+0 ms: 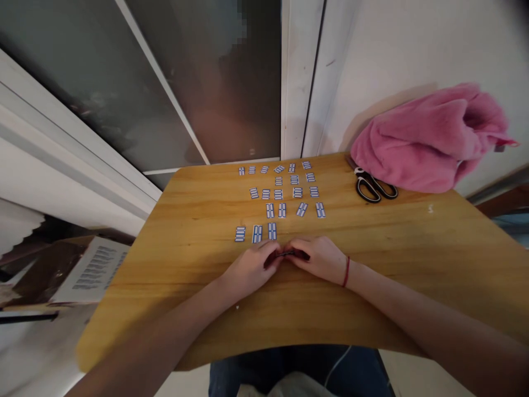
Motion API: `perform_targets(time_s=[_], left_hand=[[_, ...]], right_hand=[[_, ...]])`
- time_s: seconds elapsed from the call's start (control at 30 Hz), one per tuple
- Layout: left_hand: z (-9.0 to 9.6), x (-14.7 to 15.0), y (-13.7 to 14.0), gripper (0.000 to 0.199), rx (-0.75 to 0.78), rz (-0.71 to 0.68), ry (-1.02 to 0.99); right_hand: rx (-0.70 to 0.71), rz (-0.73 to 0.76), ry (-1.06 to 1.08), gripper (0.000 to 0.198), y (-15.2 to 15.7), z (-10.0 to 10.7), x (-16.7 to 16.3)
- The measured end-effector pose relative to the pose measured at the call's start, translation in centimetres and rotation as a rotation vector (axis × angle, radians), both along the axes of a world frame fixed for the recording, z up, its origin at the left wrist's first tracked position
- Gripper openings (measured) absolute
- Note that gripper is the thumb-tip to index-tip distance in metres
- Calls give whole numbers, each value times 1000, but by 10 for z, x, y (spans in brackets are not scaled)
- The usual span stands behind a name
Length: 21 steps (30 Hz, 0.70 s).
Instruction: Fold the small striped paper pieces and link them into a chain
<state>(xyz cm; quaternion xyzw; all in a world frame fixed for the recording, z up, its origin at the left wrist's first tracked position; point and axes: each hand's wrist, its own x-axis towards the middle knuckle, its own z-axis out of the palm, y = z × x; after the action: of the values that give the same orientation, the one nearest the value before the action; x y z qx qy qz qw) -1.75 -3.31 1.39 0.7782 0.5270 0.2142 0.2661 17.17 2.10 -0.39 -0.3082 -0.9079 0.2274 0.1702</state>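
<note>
Both hands meet low over the wooden table [198, 264], fingertips close together. My left hand [253, 266] and my right hand [321, 257] are closed in a pinch on a small, thin dark thing [287, 253] seen nearly edge-on, too small to name. A red cord circles the right wrist. Just beyond the fingers lie small white label pieces with blue borders: one with two columns [271, 231], one beside it [257, 234], and one with stacked bars [240, 234]. Several more such pieces [282, 210] lie in loose rows farther back.
Black-handled scissors [367, 186] lie at the back right, partly under a pink plush cloth item [421, 138]. Frosted door panels [231, 82] and a white wall [388, 60] stand behind the table. An open cardboard box [93, 270] sits to the left.
</note>
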Motion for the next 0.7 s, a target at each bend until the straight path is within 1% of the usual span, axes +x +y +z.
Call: perform_targets(time_s=[0.17, 0.33, 0.43, 0.57, 0.7], left_hand=[[1, -3, 1, 5, 32, 16, -2], [1, -3, 3, 5, 10, -4, 26], [0, -2, 3, 6, -3, 4, 18], [-1, -1, 2, 7, 7, 4, -2], [-1, -1, 1, 7, 6, 10, -2]], right_hand=[[9, 5, 88, 12, -1, 0, 1], [18, -20, 7, 15, 0, 1, 0], [31, -1, -24, 16, 0, -1, 0], [29, 16, -11, 15, 1, -2, 1], [9, 1, 30, 15, 0, -1, 1]])
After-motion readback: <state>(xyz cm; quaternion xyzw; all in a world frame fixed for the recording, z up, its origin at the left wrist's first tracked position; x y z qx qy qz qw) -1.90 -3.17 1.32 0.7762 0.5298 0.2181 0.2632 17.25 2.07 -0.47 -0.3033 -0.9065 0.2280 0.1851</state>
